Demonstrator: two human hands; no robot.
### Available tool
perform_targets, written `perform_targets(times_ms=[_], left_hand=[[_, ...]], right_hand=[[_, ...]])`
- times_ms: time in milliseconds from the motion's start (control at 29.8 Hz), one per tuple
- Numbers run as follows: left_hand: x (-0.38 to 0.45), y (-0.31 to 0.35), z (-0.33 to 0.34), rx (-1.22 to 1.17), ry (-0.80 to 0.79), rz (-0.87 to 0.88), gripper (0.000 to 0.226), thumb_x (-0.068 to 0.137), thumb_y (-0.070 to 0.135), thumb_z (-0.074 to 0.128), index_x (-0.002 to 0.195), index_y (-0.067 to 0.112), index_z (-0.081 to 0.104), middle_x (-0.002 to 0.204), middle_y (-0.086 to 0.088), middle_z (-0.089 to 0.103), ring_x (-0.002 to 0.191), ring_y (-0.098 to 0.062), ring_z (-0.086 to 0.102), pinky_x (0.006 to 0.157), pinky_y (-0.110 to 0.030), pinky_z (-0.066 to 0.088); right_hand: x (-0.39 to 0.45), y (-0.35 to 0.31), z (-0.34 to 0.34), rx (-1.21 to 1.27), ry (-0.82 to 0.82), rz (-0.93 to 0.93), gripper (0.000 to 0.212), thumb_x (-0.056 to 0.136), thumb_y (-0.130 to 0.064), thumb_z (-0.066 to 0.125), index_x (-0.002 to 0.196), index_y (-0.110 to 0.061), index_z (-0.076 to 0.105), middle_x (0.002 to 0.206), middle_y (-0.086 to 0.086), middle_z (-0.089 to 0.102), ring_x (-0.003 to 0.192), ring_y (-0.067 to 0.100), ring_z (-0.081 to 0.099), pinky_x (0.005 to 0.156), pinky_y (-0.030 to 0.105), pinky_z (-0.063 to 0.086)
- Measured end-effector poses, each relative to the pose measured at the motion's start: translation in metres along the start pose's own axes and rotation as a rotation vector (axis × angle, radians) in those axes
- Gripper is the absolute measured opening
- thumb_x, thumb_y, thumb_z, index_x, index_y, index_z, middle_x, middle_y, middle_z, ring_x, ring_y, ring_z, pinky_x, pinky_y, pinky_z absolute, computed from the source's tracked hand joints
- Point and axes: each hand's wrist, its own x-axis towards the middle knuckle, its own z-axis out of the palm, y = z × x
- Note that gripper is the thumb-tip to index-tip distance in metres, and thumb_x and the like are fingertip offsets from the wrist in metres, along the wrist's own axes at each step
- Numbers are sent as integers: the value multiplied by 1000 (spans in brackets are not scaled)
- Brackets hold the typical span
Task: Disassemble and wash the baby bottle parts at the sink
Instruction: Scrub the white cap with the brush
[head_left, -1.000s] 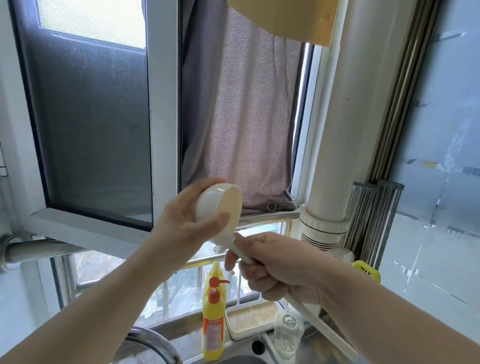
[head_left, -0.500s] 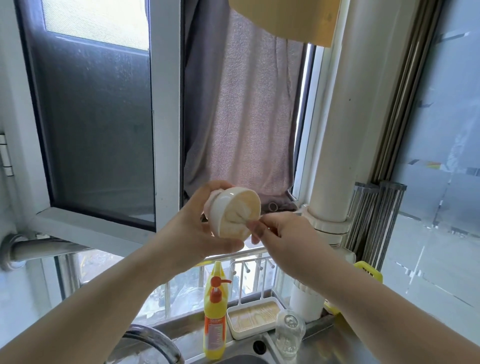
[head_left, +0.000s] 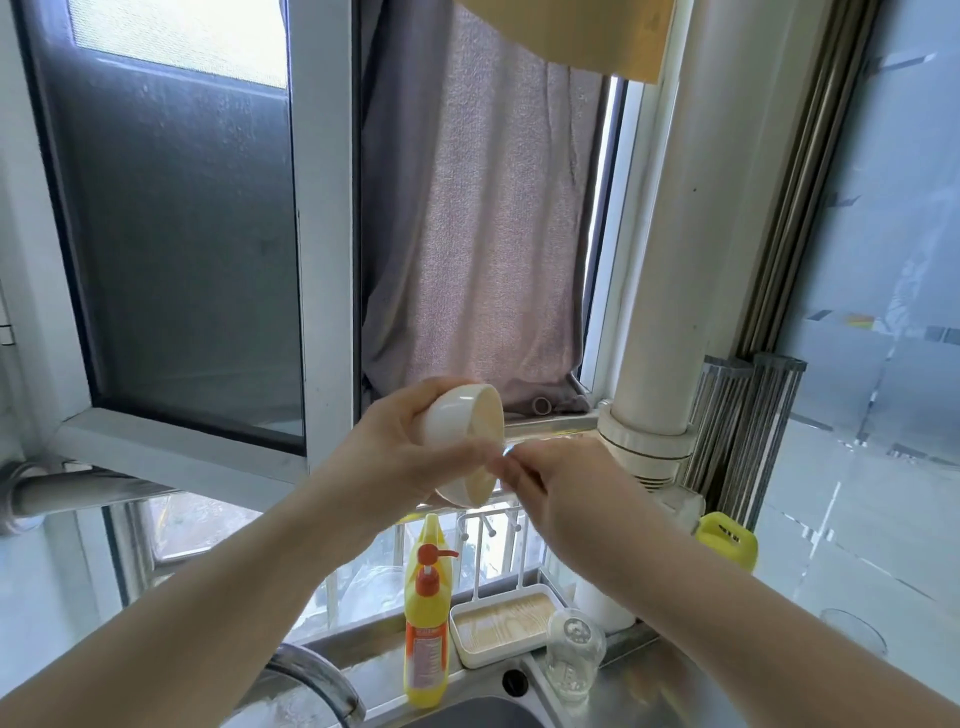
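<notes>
My left hand (head_left: 395, 457) is raised in front of the window and grips a white, cup-shaped bottle cap (head_left: 465, 441), its cream inside facing right. My right hand (head_left: 558, 488) is closed at the cap's open mouth, pinching a thin pale brush (head_left: 506, 453); the brush is blurred and mostly hidden by my fingers. Below, a clear baby bottle body (head_left: 574, 660) stands on the steel rim beside the sink (head_left: 467, 714).
A yellow dish soap bottle (head_left: 426, 623) with an orange pump stands behind the sink, next to a white drying tray (head_left: 501, 629) with pegs. The faucet (head_left: 317, 680) curves at lower left. A thick white pipe (head_left: 670, 260), a yellow object (head_left: 727, 540) and a clear glass (head_left: 852, 636) are on the right.
My right hand moved up from below the cap to its mouth, and the brush's long handle went out of sight. My left hand turned the cap's opening toward the right.
</notes>
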Motion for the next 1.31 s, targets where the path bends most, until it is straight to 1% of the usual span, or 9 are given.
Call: perform_targets(times_ms=[101, 201, 336, 403, 604, 705, 974, 1142, 1310], left_hand=[[-3, -10, 2, 183, 46, 84, 58, 47, 39, 80, 102, 42, 61, 98, 7, 60, 81, -12, 65, 65, -30, 59], [-3, -15, 3, 321, 51, 130, 60, 52, 40, 77, 108, 42, 57, 99, 13, 57, 80, -4, 62, 62, -25, 58], [-3, -13, 7, 119, 14, -2, 43, 61, 36, 79, 101, 38, 64, 85, 8, 66, 73, -8, 67, 61, -27, 57], [1, -7, 7, 39, -15, -51, 29, 74, 26, 73, 101, 32, 65, 84, 1, 68, 69, -11, 68, 59, -24, 53], [-3, -13, 10, 85, 25, 19, 47, 52, 35, 77, 97, 40, 65, 87, 6, 65, 76, -13, 67, 63, -27, 57], [-3, -20, 16, 125, 86, -48, 41, 70, 28, 78, 105, 38, 59, 96, 5, 59, 81, -14, 64, 66, -30, 60], [-11, -90, 73, 17, 53, -503, 32, 84, 31, 66, 110, 17, 53, 97, -7, 62, 82, -20, 67, 62, -31, 59], [-19, -171, 114, -386, 56, -745, 35, 84, 10, 65, 117, 14, 57, 114, -13, 57, 102, -32, 61, 74, -42, 59], [-13, -227, 162, -355, 78, -961, 11, 93, 5, 51, 90, 14, 56, 100, -13, 55, 92, -34, 63, 69, -36, 57]], right_hand=[[0, -5, -6, 537, -395, 353, 43, 96, -47, 40, 72, -18, 62, 49, -8, 42, 36, 2, 33, 37, 14, 28], [-4, -3, -9, 735, -481, 473, 44, 94, -48, 41, 73, -16, 62, 48, -7, 39, 38, 6, 32, 36, 17, 26], [-5, 15, 6, -354, 165, -158, 21, 90, -32, 59, 73, -27, 48, 51, -6, 48, 45, 18, 49, 43, 24, 34], [-7, 18, 8, -502, 343, -247, 22, 89, -34, 56, 70, -23, 55, 52, -5, 51, 42, 16, 49, 39, 22, 33], [1, 6, -6, 251, -282, 172, 46, 93, -53, 39, 71, -21, 63, 56, -11, 49, 46, 3, 43, 45, 15, 35], [-2, 16, -15, 382, -509, 374, 44, 95, -49, 42, 76, -16, 65, 56, -4, 46, 41, 8, 35, 39, 18, 32], [-40, 83, -2, -59, -548, 462, 41, 96, -45, 42, 77, -20, 68, 60, -5, 53, 54, 9, 48, 51, 21, 36], [-85, 142, 34, -30, -612, 612, 42, 97, -40, 43, 90, -8, 69, 75, 1, 60, 60, 10, 50, 51, 21, 34], [-122, 202, 66, 55, -618, 749, 41, 96, -39, 44, 75, -11, 65, 59, -3, 53, 48, 7, 44, 44, 19, 31]])
